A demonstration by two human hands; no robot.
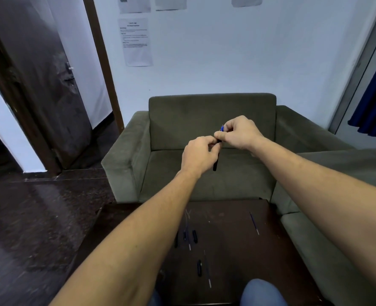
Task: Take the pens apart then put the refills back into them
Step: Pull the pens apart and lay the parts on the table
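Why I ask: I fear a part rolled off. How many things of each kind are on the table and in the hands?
held pen: 1
loose refills: 3, though the blur may hide another
dark pen pieces: 4
Total: 8

Both hands — left hand [199, 154], right hand [240, 132] — pinch a black pen [216, 159] above the table [271, 250].

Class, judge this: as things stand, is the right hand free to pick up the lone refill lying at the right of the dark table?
Probably not yet. The right hand is pinching the blue end of the pen that the left hand also grips. Nothing covers the refill.
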